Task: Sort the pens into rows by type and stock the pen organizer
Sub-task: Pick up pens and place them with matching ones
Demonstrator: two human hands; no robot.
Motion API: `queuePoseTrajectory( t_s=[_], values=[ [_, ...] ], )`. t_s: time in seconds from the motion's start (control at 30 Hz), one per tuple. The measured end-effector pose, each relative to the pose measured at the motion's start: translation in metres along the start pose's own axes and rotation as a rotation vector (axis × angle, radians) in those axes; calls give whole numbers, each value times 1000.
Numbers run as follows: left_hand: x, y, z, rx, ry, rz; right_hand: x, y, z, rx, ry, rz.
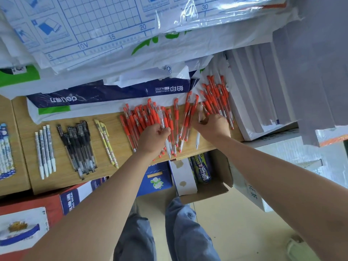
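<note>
Many red pens [139, 119] cover the table [123, 147].
Left hand [153, 138] grips several (one white-gripped); right hand [213, 127] pinches one clear pen [200, 112].

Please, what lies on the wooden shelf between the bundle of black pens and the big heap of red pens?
Two slim yellow patterned pens lie there side by side, as the head view shows.
</note>
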State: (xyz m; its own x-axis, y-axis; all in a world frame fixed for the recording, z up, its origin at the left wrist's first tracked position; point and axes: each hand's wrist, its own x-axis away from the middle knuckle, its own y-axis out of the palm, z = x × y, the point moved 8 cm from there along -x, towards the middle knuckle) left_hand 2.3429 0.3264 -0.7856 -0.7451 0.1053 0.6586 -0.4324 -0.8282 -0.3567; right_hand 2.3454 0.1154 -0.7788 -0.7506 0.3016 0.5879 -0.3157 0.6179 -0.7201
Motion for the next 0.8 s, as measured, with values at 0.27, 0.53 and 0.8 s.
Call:
queuePoseTrajectory(
  t_s=[0.27, 0.53, 0.8],
  values=[
    [27, -4, 13, 310, -28, -72, 47, 27, -69, -31, -262, -420],
    [41, -75, -32, 301, 9, 69, 73, 63, -129, -107, -459, -358],
    [34, -118, -104, 164, -68, 207, 78, 113, -183, 98, -743, -53]
  ],
)
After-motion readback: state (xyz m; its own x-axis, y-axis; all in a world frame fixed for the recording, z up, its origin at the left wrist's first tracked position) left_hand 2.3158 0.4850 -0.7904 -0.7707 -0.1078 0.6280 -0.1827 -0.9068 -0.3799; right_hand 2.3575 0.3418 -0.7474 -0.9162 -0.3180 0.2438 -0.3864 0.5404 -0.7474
